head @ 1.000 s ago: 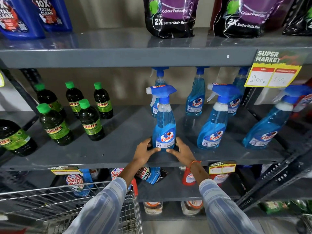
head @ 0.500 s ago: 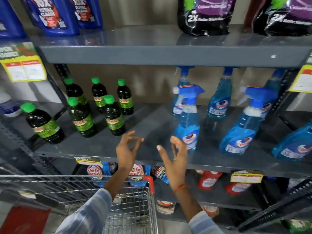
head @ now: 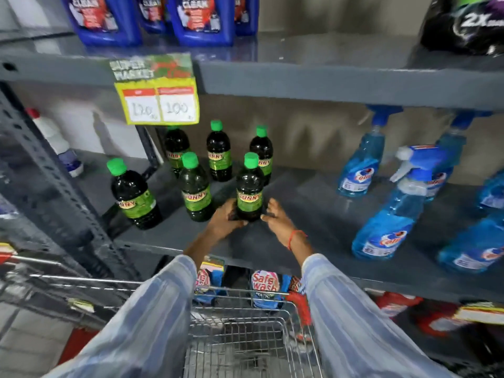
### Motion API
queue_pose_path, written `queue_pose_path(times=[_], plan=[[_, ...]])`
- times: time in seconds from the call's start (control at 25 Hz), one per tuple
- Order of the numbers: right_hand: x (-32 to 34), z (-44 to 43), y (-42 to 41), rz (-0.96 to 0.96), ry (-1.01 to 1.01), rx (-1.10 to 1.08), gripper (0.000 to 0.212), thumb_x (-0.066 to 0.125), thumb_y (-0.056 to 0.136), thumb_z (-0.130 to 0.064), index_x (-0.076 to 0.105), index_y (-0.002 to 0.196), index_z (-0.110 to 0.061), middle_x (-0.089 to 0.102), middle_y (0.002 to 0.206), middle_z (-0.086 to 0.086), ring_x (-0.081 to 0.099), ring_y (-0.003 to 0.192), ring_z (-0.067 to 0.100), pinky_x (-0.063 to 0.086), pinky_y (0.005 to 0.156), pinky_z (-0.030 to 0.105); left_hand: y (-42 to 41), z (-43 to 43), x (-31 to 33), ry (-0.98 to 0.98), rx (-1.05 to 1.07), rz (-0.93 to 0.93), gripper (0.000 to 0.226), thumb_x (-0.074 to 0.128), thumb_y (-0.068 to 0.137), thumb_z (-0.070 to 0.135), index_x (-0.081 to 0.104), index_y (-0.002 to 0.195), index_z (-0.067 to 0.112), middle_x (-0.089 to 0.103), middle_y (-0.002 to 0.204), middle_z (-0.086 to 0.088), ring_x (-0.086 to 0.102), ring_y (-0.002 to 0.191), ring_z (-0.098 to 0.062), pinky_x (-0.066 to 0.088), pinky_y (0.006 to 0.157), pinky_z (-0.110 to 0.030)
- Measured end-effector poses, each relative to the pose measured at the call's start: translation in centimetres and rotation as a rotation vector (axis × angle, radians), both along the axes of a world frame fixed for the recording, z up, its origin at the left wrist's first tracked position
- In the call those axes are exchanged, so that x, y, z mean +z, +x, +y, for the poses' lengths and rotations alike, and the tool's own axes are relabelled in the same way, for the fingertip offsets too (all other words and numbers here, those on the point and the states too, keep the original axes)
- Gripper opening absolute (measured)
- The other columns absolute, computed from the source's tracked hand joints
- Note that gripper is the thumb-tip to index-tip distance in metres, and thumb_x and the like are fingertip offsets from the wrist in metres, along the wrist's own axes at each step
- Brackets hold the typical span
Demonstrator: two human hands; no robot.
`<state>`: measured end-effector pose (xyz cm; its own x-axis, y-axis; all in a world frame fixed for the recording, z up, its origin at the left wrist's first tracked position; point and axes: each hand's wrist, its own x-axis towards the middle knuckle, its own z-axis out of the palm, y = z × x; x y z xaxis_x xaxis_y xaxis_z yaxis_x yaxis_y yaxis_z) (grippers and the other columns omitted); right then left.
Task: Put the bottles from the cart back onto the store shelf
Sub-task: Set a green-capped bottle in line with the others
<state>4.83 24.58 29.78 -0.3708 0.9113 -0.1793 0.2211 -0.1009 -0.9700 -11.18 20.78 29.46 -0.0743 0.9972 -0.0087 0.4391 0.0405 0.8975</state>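
A dark bottle with a green cap and green label [head: 249,186] stands upright on the grey middle shelf [head: 313,214]. My left hand [head: 225,218] wraps its base from the left. My right hand [head: 276,216] touches the base from the right, fingers curled against it. Several more green-capped dark bottles [head: 195,186] stand behind and to the left of it. Blue spray bottles [head: 392,214] stand on the same shelf to the right. The wire cart [head: 245,331] is below my arms, its basket mostly hidden by my sleeves.
A yellow price tag [head: 158,100] hangs from the upper shelf [head: 327,80], which carries blue jugs [head: 201,20] and a dark pouch [head: 463,25]. A perforated grey upright [head: 49,170] stands at left. A white bottle [head: 54,140] sits far left. Packets fill the lower shelf [head: 264,285].
My hands let go of the blue spray bottle, moved left along the shelf and closed around the base of a green-capped dark bottle. The view swung left.
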Motion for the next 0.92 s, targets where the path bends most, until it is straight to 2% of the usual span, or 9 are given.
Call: queue_pose_path(times=[0.08, 0.16, 0.24, 0.32, 0.4, 0.64, 0.72, 0.84, 0.92], plan=[[-0.2, 0.1, -0.4, -0.066, 0.067, 0.050, 0.056, 0.048, 0.089, 0.008, 0.024, 0.139, 0.005, 0.036, 0.147, 0.024, 0.040, 0.127, 0.020, 0.029, 0.114, 0.041, -0.8, 0.2, -0.2, -0.027, -0.023, 0.007, 0.060, 0.067, 0.079, -0.002, 0.039, 0.132, -0.008, 0.049, 0.137, -0.026, 0.047, 0.129, -0.036, 0.037, 0.112, -0.044], [-0.3, -1.1, -0.1, -0.114, 0.119, 0.044, 0.048, 0.056, 0.087, 0.001, 0.038, 0.132, 0.001, 0.051, 0.136, 0.021, 0.047, 0.113, 0.015, 0.038, 0.104, 0.035, -1.3, -0.3, -0.7, -0.020, -0.049, 0.039, 0.060, 0.070, 0.079, 0.008, 0.043, 0.131, -0.002, 0.054, 0.135, -0.018, 0.053, 0.124, -0.029, 0.041, 0.108, -0.039], [-1.2, -2.8, 0.5, -0.117, 0.153, 0.032, 0.046, 0.062, 0.085, -0.005, 0.043, 0.127, -0.003, 0.057, 0.130, 0.018, 0.051, 0.112, 0.015, 0.041, 0.099, 0.032, -1.6, -1.5, -1.5, -0.035, -0.083, 0.012, 0.061, 0.072, 0.077, 0.011, 0.045, 0.131, 0.001, 0.055, 0.132, -0.009, 0.053, 0.122, -0.024, 0.041, 0.103, -0.031], [-1.9, -4.0, 1.0, -0.122, 0.174, 0.023, 0.050, 0.064, 0.085, -0.009, 0.043, 0.130, -0.004, 0.055, 0.133, 0.017, 0.051, 0.120, 0.021, 0.042, 0.104, 0.037, -1.7, -2.5, -2.2, -0.042, -0.096, -0.041, 0.061, 0.073, 0.076, 0.010, 0.046, 0.131, 0.003, 0.055, 0.130, -0.005, 0.053, 0.122, -0.024, 0.041, 0.103, -0.032], [-2.3, -4.4, 1.0, -0.123, 0.174, 0.006, 0.054, 0.063, 0.085, -0.011, 0.039, 0.134, -0.005, 0.052, 0.137, 0.016, 0.047, 0.128, 0.025, 0.040, 0.107, 0.039, -1.7, -2.9, -2.5, -0.014, -0.087, -0.040, 0.061, 0.074, 0.076, 0.010, 0.047, 0.130, 0.004, 0.057, 0.133, -0.013, 0.054, 0.122, -0.026, 0.042, 0.107, -0.038], [-2.7, -4.3, 1.1, -0.104, 0.142, 0.015, 0.065, 0.070, 0.080, -0.012, 0.036, 0.136, -0.010, 0.048, 0.140, 0.013, 0.041, 0.131, 0.020, 0.036, 0.101, 0.027, -1.3, -3.3, -2.2, 0.003, -0.062, -0.022, 0.062, 0.073, 0.077, 0.013, 0.046, 0.132, 0.005, 0.058, 0.132, -0.016, 0.056, 0.121, -0.026, 0.043, 0.108, -0.045], [-2.6, -4.3, 1.0, -0.099, 0.123, 0.000, 0.066, 0.069, 0.081, -0.010, 0.035, 0.137, -0.008, 0.046, 0.142, 0.015, 0.040, 0.134, 0.023, 0.035, 0.103, 0.027, -1.2, -3.5, -1.9, 0.000, -0.063, -0.030, 0.062, 0.072, 0.077, 0.013, 0.046, 0.132, 0.005, 0.059, 0.132, -0.016, 0.056, 0.121, -0.026, 0.043, 0.108, -0.043], [-1.3, -4.8, 0.9, -0.076, 0.097, 0.036, 0.067, 0.070, 0.079, -0.006, 0.036, 0.136, -0.006, 0.048, 0.139, 0.014, 0.041, 0.131, 0.019, 0.035, 0.103, 0.024, -0.9, -4.3, -1.2, 0.013, -0.061, -0.074, 0.061, 0.073, 0.077, 0.016, 0.047, 0.131, 0.007, 0.061, 0.129, -0.012, 0.058, 0.119, -0.022, 0.044, 0.106, -0.036], [-0.3, -6.3, 0.8, -0.030, 0.189, -0.053, 0.064, 0.070, 0.077, -0.001, 0.039, 0.133, -0.006, 0.051, 0.131, 0.009, 0.044, 0.128, 0.020, 0.037, 0.102, 0.019, -0.9, -5.7, -1.3, 0.130, 0.055, -0.064, 0.048, 0.072, 0.078, 0.021, 0.053, 0.121, 0.012, 0.066, 0.118, -0.006, 0.063, 0.110, -0.015, 0.049, 0.100, -0.032]])
